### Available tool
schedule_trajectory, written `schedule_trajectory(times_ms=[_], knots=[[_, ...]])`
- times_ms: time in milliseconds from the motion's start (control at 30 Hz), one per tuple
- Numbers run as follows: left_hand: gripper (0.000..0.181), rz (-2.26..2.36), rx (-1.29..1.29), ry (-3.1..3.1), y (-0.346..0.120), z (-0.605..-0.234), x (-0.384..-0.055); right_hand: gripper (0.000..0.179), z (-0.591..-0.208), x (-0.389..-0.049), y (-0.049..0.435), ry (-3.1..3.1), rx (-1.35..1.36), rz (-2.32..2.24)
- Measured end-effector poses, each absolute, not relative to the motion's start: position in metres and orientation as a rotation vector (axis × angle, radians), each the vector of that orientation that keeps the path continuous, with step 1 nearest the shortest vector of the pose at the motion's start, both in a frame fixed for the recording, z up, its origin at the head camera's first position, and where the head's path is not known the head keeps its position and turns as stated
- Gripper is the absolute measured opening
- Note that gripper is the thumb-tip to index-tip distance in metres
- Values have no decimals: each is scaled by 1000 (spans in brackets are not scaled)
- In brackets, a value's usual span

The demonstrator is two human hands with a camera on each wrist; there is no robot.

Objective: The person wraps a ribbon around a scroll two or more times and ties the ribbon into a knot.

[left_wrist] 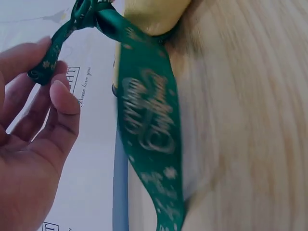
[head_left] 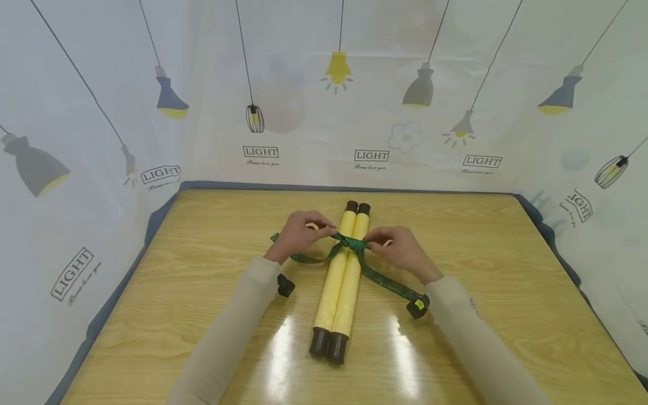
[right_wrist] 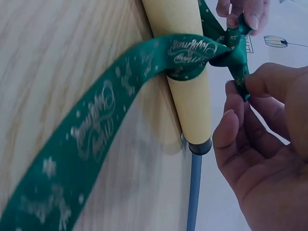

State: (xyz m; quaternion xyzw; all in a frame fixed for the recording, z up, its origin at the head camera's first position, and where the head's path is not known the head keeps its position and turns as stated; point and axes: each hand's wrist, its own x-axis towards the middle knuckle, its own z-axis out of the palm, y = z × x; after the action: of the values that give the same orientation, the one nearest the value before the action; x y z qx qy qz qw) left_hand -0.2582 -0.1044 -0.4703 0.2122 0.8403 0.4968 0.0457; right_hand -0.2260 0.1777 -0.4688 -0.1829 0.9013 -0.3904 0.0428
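Observation:
Two yellow tubes (head_left: pixel 336 281) with dark end caps lie side by side on the table. A green ribbon (head_left: pixel 355 244) with pale printed lettering wraps round them and is knotted on top. My left hand (head_left: pixel 301 233) pinches one loop of the ribbon (left_wrist: pixel 53 50) left of the knot, between thumb and fingers. On the other side my right hand (head_left: pixel 400 248) pinches a second loop, seen beside the knot (right_wrist: pixel 235 54) in the right wrist view. A loose ribbon tail hangs down on each side and lies out over the table.
The wooden table (head_left: pixel 202 337) has a blue-grey edging (head_left: pixel 354 189) along its back. Behind and beside it hang pale sheets (head_left: pixel 304 84) printed with lamps. A black wrist camera (head_left: pixel 417 307) sits under the right wrist, another (head_left: pixel 286 286) under the left.

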Motion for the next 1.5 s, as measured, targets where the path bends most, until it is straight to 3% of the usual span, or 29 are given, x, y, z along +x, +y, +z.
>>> schedule_trajectory(times_ms=[300, 767, 1167, 1500], knots=[[8, 1552, 675, 2642, -104, -474, -257, 8, -467, -227, 206, 2819, -494, -1151], [16, 1371, 474, 2554, -113, -480, -258, 9, -475, -218, 237, 2791, -397, -1164], [20, 1412, 302, 2484, -109, -485, -247, 12, -484, -210, 245, 2694, -232, -1252], [12, 1531, 198, 2608, -100, -495, -242, 12, -491, -204, 246, 2666, -139, -1324]])
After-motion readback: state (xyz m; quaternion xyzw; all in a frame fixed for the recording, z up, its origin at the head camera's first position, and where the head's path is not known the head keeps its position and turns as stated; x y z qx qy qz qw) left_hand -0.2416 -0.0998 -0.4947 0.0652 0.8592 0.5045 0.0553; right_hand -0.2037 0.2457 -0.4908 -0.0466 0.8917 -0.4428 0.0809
